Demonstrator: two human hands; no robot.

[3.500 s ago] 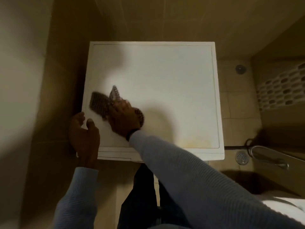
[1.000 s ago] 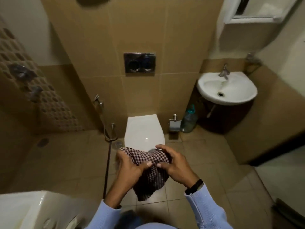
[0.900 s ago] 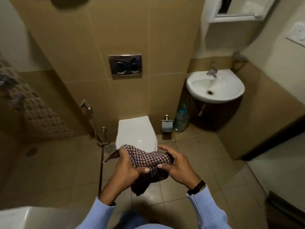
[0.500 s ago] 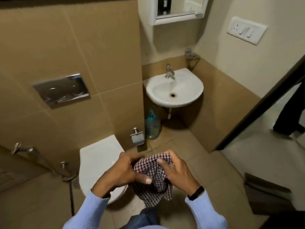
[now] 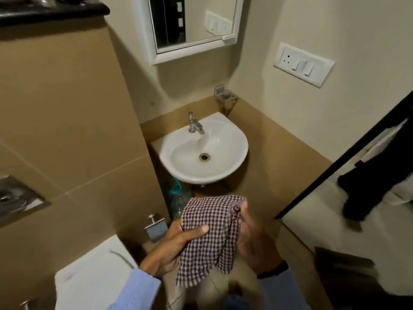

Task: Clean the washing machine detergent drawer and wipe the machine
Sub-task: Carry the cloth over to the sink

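A dark checked cloth (image 5: 210, 233) hangs between both hands in front of me, low in the view. My left hand (image 5: 176, 245) pinches its left edge with the thumb on top. My right hand (image 5: 252, 240) grips its right edge. A white corner sink (image 5: 232, 166) is just beyond the cloth, and water runs from its tap (image 5: 194, 125) into the basin. The washing machine is out of view.
A white toilet (image 5: 93, 278) sits at lower left, with a paper holder (image 5: 155, 227) on the wall beside it. A plastic bottle (image 5: 176, 198) stands under the sink. A mirror cabinet (image 5: 192, 25) hangs above, a switch plate (image 5: 302, 63) at right, and a dark door frame (image 5: 348, 151).
The view has swung from the washing machine top across the toilet to the sink. The cloth went from my right hand alone to both hands and is now spread wider, closer to the sink.
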